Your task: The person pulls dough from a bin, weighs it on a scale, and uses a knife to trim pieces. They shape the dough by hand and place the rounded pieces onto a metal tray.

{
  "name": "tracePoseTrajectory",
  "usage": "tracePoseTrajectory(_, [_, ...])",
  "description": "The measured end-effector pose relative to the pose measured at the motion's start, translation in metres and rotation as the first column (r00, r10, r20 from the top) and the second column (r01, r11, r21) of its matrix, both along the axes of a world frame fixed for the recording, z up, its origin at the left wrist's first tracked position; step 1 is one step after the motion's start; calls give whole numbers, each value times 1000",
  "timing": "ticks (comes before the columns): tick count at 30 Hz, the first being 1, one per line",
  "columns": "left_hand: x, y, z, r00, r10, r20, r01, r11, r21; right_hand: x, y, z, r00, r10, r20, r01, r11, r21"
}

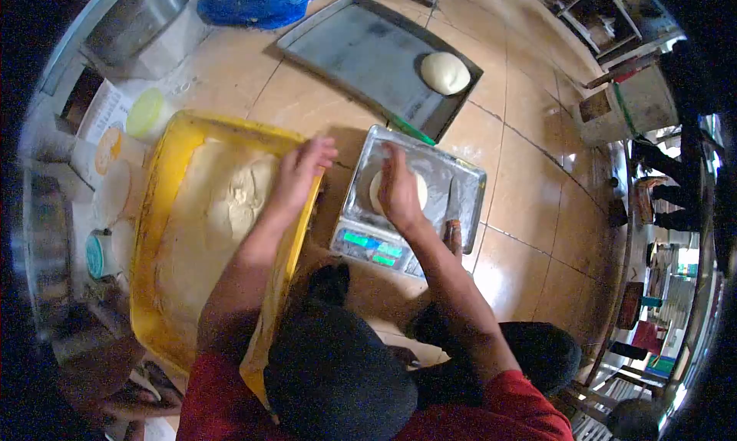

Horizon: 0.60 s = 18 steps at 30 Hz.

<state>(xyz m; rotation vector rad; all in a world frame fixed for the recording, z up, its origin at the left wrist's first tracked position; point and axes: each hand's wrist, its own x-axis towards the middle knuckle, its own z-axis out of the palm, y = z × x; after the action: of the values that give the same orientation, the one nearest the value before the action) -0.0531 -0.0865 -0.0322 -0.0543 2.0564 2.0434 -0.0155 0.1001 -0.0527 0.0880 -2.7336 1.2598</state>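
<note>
A digital scale (374, 247) with a floury metal pan (434, 172) and lit green readouts sits on the floor in front of me. My right hand (401, 188) is over a round piece of dough (421, 191) in that pan, its fingers stretched out and partly hiding the dough. Beside it in the pan lies a knife (454, 224) with a worn handle. My left hand (305, 167) hangs at the right rim of a yellow tub (146, 234), fingers extended and nothing in them. Inside the tub spreads a large mass of soft dough (242, 199).
Beyond the scale, a dark baking tray (353, 53) carries a smooth dough ball (445, 73) at its right end. A blue plastic bag (257, 2) lies at the back left. Several containers, one a teal-lidded jar (98, 254), line the tub's left side. Shelving stands at right.
</note>
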Motion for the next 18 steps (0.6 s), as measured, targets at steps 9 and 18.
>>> tracePoseTrajectory(9, [1, 113, -145, 946, -165, 278, 236, 940, -245, -5, 69, -97, 968, -109, 226, 36, 952, 305])
tracePoseTrajectory(18, [-6, 123, -179, 780, -371, 505, 158, 896, 414, -9, 104, -64, 630, -138, 764, 489, 835, -251])
